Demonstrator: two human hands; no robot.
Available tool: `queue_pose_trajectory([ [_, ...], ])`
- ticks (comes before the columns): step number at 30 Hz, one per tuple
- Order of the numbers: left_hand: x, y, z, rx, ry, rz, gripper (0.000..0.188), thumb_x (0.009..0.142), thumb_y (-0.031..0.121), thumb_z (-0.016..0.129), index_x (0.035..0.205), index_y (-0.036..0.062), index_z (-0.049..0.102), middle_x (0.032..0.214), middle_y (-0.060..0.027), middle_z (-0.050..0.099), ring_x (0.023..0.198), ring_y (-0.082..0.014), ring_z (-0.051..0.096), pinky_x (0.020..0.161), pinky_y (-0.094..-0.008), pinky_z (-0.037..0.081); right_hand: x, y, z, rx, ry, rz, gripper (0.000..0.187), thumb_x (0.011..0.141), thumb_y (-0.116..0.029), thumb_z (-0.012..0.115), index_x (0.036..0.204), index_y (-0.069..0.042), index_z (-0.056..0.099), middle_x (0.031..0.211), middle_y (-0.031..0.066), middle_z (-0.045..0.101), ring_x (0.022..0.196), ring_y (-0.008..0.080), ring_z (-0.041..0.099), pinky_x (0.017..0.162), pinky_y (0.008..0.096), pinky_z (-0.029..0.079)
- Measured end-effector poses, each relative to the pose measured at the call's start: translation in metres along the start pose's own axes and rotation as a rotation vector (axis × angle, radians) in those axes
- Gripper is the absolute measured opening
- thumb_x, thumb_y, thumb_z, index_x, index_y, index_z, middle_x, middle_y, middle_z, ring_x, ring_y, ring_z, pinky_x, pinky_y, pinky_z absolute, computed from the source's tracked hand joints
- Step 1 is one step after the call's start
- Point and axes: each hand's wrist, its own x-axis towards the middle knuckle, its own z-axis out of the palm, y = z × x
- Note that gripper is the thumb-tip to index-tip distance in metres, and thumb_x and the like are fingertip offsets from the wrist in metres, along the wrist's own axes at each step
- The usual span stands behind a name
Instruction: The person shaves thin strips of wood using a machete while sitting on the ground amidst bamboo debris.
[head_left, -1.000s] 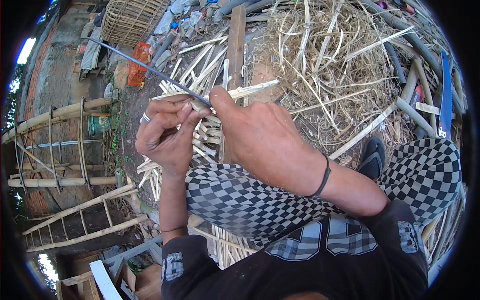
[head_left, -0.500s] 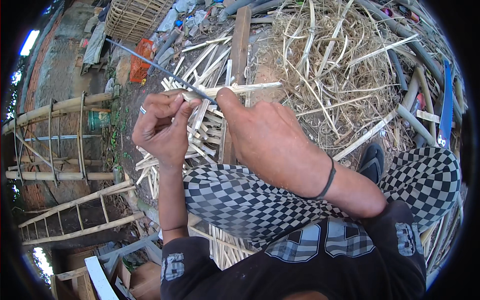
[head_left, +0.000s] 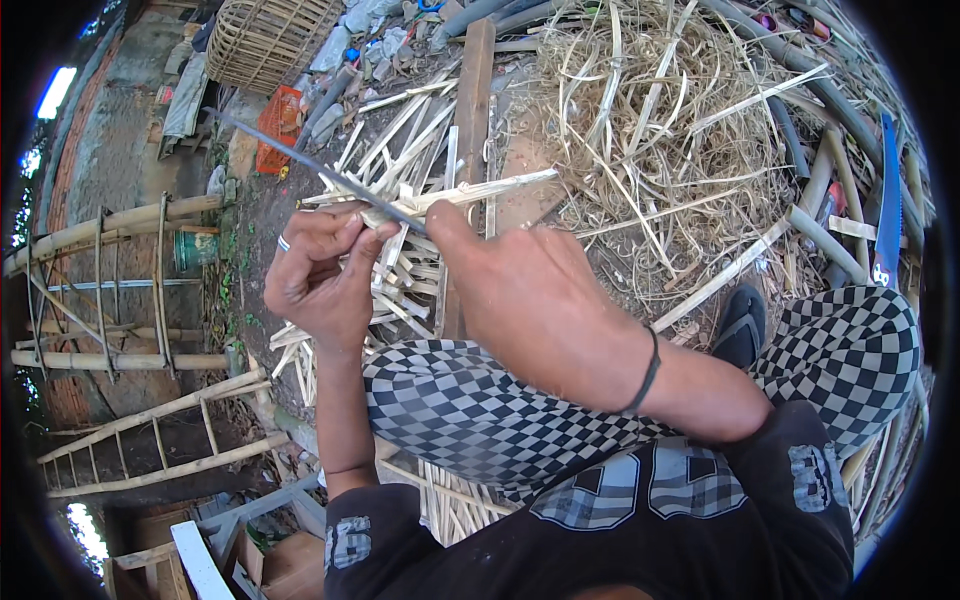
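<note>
Left hand clenched around a pale bamboo strip, fingers curled, ring on one finger. Right hand gripping a long dark blade, thumb pressed near the strip where blade and strip cross. Strip held above the lap, jutting right from between both hands; blade slanting up-left. Below, checkered cloth over the knees. Beneath the hands, a heap of split strips; beyond, a tangle of shavings. Woven basket far up-left, blue saw at right.
</note>
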Motion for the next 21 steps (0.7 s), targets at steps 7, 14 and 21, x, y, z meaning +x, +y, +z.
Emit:
queue_pose_trajectory([
  [7,-0.012,0.007,-0.004,0.070,-0.065,0.077,0.021,0.070,-0.013,0.081,0.077,-0.0038,0.064,0.087,-0.0144,0.066,0.087,-0.0226,0.070,0.075,-0.0313,0.060,-0.006,0.002,0.002,0.013,-0.080,0.049,0.022,0.080,0.002,0.054,0.101,0.006,0.047,0.065,0.0241,0.064,0.065,0.0401,0.068,0.057,0.0474,0.054],
  [14,-0.013,0.003,-0.005,0.021,-0.078,0.054,0.023,0.069,-0.010,0.084,0.077,-0.0026,0.064,0.085,-0.0133,0.067,0.088,-0.0240,0.070,0.076,-0.0348,0.060,0.000,0.010,0.013,-0.012,-0.022,0.048,0.023,0.080,0.002,0.056,0.100,0.007,0.047,0.064,0.0236,0.064,0.066,0.0393,0.069,0.056,0.0468,0.054],
  [21,-0.008,0.003,-0.010,0.049,-0.084,0.093,0.025,0.068,-0.011,0.084,0.075,-0.0029,0.062,0.086,-0.0144,0.067,0.086,-0.0267,0.071,0.076,-0.0342,0.060,0.000,0.015,0.026,-0.035,-0.009,0.103,0.021,0.080,0.002,0.057,0.098,0.006,0.046,0.062,0.0232,0.063,0.064,0.0404,0.068,0.057,0.0471,0.054],
])
